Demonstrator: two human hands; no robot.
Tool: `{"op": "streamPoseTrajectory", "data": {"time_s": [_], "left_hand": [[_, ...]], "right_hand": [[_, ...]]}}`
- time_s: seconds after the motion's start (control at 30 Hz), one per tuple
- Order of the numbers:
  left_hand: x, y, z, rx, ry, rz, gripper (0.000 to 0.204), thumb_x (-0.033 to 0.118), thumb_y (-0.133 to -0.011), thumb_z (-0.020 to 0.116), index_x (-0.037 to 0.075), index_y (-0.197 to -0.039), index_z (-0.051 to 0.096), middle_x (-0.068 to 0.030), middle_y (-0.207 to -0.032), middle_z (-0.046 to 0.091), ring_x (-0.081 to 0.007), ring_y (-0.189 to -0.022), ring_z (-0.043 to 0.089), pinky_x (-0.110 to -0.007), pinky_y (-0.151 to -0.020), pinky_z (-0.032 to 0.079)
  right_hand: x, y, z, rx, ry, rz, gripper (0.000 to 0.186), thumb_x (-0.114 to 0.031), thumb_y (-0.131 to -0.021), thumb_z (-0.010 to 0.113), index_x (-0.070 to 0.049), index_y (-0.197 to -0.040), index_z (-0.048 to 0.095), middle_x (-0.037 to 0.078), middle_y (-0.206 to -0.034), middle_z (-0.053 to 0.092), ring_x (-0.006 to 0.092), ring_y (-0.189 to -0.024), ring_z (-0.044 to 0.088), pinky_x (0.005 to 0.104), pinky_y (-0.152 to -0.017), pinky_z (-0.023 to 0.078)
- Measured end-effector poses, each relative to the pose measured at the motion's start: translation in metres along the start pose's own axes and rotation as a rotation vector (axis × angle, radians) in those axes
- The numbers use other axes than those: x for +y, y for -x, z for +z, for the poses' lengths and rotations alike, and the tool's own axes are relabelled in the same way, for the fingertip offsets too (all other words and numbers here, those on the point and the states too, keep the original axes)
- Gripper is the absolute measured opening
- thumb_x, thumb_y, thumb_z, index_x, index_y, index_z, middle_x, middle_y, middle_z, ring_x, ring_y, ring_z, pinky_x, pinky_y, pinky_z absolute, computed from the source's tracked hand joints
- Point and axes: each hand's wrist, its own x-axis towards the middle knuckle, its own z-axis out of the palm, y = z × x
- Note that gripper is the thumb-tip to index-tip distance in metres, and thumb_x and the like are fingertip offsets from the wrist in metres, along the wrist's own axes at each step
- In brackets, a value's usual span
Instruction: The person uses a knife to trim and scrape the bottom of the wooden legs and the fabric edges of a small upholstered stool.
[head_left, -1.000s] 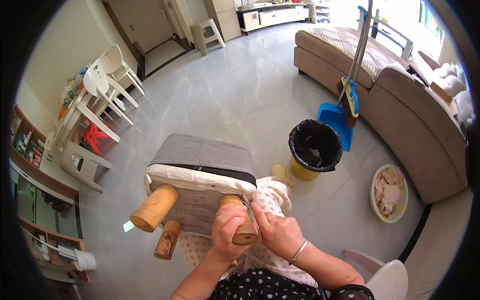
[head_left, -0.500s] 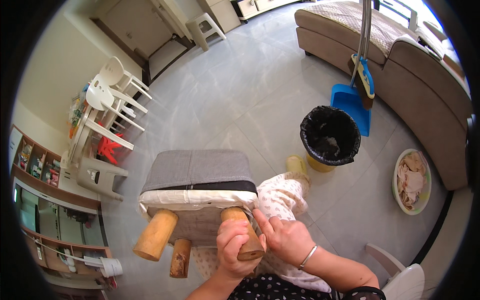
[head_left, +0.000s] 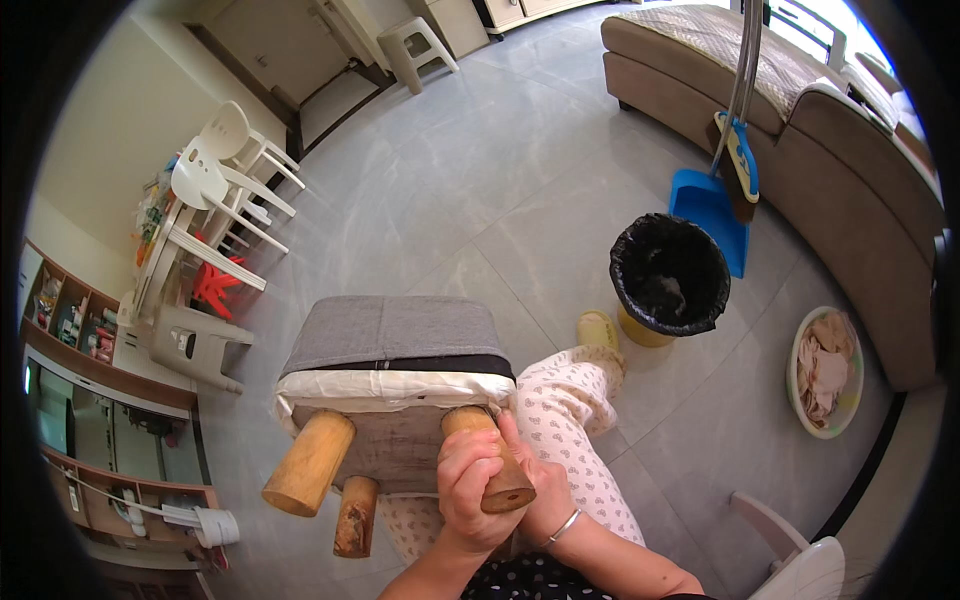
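A grey fabric-covered footstool (head_left: 400, 325) lies tipped on its side over my lap. Its underside (head_left: 395, 445) faces me, edged by gathered white cloth (head_left: 400, 388). Three round wooden legs show: one at the left (head_left: 310, 465), a shorter-looking one with a dark, rough patch (head_left: 356, 515), and one at the right (head_left: 508, 485). My left hand (head_left: 470, 480) is closed around the right leg, fingers wrapped over its front. Against the other side of that leg, my right hand (head_left: 548, 495) presses close, a finger pointing up toward the cloth edge. Its remaining fingers are partly hidden.
A yellow bin with a black liner (head_left: 668, 275) stands ahead right, beside a blue dustpan (head_left: 715, 225) and a broom (head_left: 738, 165). Farther right are a basin of cloths (head_left: 825, 370) and a brown sofa (head_left: 850, 200). White chairs (head_left: 200, 180) stand left.
My right hand has shifted left and in behind the right leg, from beside the stool's corner. My left hand keeps its grip. The view has shifted slightly.
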Motion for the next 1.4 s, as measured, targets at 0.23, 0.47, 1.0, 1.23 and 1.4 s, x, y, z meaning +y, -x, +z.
{"op": "streamPoseTrajectory", "data": {"time_s": [0.23,0.47,1.0,1.23,1.4], "left_hand": [[-0.002,0.003,-0.006,-0.034,0.078,0.028,0.055,-0.001,-0.062,0.077,0.006,-0.105,0.042,-0.0112,-0.103,0.048,-0.0295,-0.088,0.059,-0.043,-0.074,0.049],[-0.002,0.016,-0.019,-0.057,0.227,-0.002,0.056,0.030,-0.069,0.080,0.006,-0.108,0.048,-0.0103,-0.106,0.053,-0.0294,-0.097,0.058,-0.046,-0.087,0.044],[0.007,0.033,-0.032,-0.059,0.365,-0.189,0.050,0.016,-0.079,0.068,-0.002,-0.121,0.047,-0.0181,-0.126,0.042,-0.0357,-0.111,0.046,-0.045,-0.101,0.033],[0.007,0.075,-0.084,0.643,0.256,-0.344,0.091,0.025,-0.063,0.086,-0.003,-0.129,0.030,-0.0158,-0.116,0.048,-0.0293,-0.109,0.052,-0.040,-0.091,0.044],[0.002,0.043,-0.119,0.512,0.203,-0.289,0.076,0.030,-0.063,0.086,0.001,-0.117,0.042,-0.0173,-0.118,0.047,-0.0337,-0.113,0.050,-0.044,-0.095,0.041]], "right_hand": [[0.010,-0.002,-0.029,-0.008,-0.088,-0.037,0.070,-0.007,-0.075,0.062,0.002,-0.138,0.035,0.009,-0.068,0.059,0.0233,-0.050,0.057,0.0341,-0.045,0.046],[0.005,-0.002,-0.065,-0.191,-0.216,-0.137,0.036,-0.003,-0.078,0.059,0.000,-0.113,0.051,0.012,-0.071,0.061,0.0310,-0.055,0.059,0.0386,-0.051,0.047],[-0.086,-0.091,-0.083,-0.391,0.145,-0.359,0.004,-0.004,-0.081,0.058,-0.002,-0.084,0.057,0.016,-0.072,0.056,0.0359,-0.062,0.057,0.0385,-0.053,0.046],[-0.087,-0.055,-0.096,-0.372,0.131,-0.347,0.008,-0.002,-0.079,0.059,-0.002,-0.087,0.058,0.016,-0.078,0.061,0.0345,-0.067,0.061,0.0362,-0.058,0.049],[-0.097,-0.057,-0.084,-0.410,0.296,-0.409,0.012,-0.006,-0.077,0.061,-0.008,-0.089,0.062,0.009,-0.080,0.062,0.0291,-0.065,0.063,0.0346,-0.054,0.049]]}}
